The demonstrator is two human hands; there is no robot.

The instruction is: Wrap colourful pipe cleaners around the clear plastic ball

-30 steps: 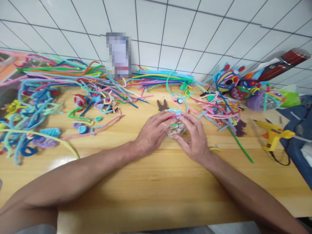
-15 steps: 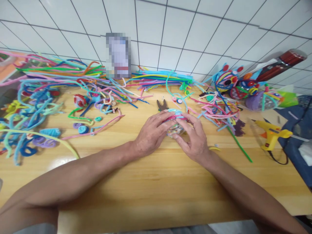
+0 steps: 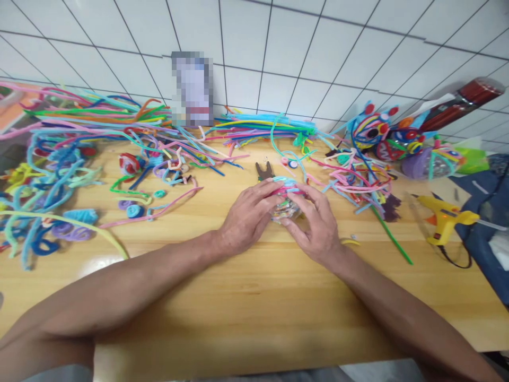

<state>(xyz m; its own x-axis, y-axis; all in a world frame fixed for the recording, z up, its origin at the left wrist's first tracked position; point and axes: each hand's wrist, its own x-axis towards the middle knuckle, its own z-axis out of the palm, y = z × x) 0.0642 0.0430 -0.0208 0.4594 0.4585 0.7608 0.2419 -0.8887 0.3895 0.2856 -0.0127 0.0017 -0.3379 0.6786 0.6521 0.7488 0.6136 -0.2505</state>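
Between my hands, at the middle of the table, is a clear rounded plastic piece (image 3: pixel 284 210) with pink and light-blue pipe cleaners across its top. My left hand (image 3: pixel 249 215) curls over its left side, fingertips on the pipe cleaners. From the right, my right hand (image 3: pixel 317 225) grips it with thumb low and fingers along the top. Its underside and parts of its sides are hidden by my fingers. Just behind it lie pliers (image 3: pixel 264 171) with open dark jaws, their handles partly covered by my left hand.
Tangled pipe cleaners (image 3: pixel 59 175) cover the left side; straight bundles (image 3: pixel 262 127) line the tiled wall. Another pink heap (image 3: pixel 358 183) lies right. Decorated figures (image 3: pixel 369 127) stand at the back right, near a dark red cylinder (image 3: pixel 469 101). A yellow glue gun (image 3: pixel 443 217) rests at the right edge.
My left fingers have shifted slightly on the plastic piece, showing a bit more green and pink on it. Both hands stay around it in the same place.
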